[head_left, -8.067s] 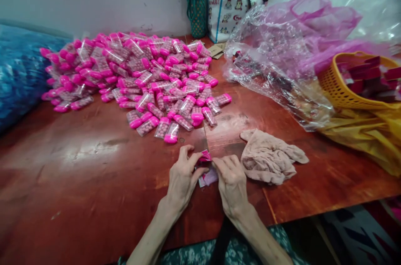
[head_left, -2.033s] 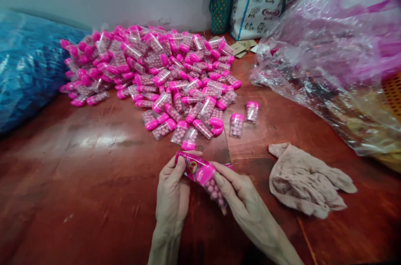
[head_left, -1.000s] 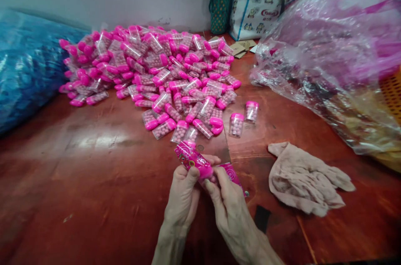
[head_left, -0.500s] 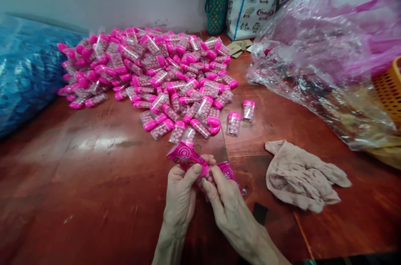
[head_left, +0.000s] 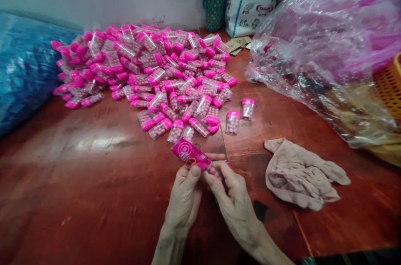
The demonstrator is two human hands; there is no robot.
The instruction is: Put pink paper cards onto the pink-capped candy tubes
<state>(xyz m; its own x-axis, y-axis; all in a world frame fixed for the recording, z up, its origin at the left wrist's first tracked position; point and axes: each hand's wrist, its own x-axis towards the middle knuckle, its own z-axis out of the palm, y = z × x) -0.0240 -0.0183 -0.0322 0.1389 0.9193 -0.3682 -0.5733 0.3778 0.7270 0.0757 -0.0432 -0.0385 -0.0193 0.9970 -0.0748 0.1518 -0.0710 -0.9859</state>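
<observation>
Candy container (head_left: 215,171) is in both hands, just above the table (head_left: 94,198), toward its near edge; pink balls show at its lower right end, and a printed pink wrapper (head_left: 187,152) covers the other end and sticks out up and to the left; left hand (head_left: 184,192) has the wrapper pinched, thumb on top, fingers closed around it; right hand (head_left: 236,198) has the container's ball-filled end between thumb and curled fingers, no wide opening (how far the wrapper reaches under the fingers, cannot tell). A bit of pink material (head_left: 227,164) shows just behind the right fingers; a small dark patch (head_left: 260,210) lies beside the right wrist.

Beyond the hands, two upright containers (head_left: 232,122) stand near each other, pink caps up; to their left, a big pile of pink-capped containers (head_left: 150,69) spreads toward the far edge, lying at all angles; a blue plastic bag (head_left: 25,69) sits at the far left corner. Right of the hands, a crumpled beige cloth (head_left: 302,173); past it, toward the far right corner, clear and pink plastic (head_left: 332,39), with a yellow basket (head_left: 388,89) partly in view; at the far edge, cardboard pieces (head_left: 234,46), a teal dotted bag (head_left: 214,4) and a white tote (head_left: 250,2), side by side by the wall.
</observation>
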